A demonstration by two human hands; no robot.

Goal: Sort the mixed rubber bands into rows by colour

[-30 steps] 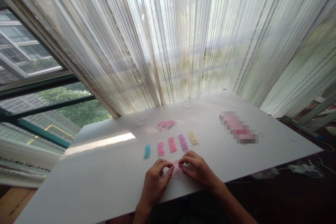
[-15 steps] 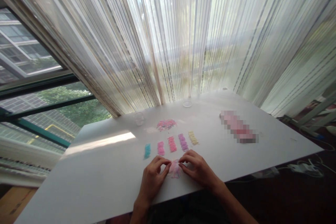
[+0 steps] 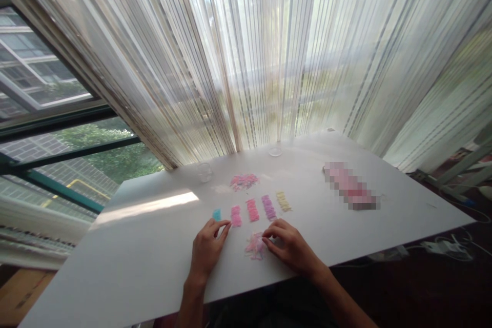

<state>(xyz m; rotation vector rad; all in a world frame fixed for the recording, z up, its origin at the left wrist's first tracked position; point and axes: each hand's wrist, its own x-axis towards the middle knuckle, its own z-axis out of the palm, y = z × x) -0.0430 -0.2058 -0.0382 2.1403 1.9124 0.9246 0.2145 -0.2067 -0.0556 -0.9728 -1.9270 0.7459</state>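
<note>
So, on the big white surface (image 3: 126, 256), the right hand (image 3: 290, 248) and left hand (image 3: 206, 250) bend their fingers close together; I can't tell if they pinch anything. The messy pink far pile (image 3: 244, 181) and pale-pink near pile (image 3: 254, 247), by the right fingers, look unsorted, but five neat strips of tiny bits (image 3: 252, 210), blue through yellow, look done.

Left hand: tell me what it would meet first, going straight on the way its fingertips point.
Probably the nearest pink patch; the left hand has its fingertips close beside it, though contact is unclear.
</note>
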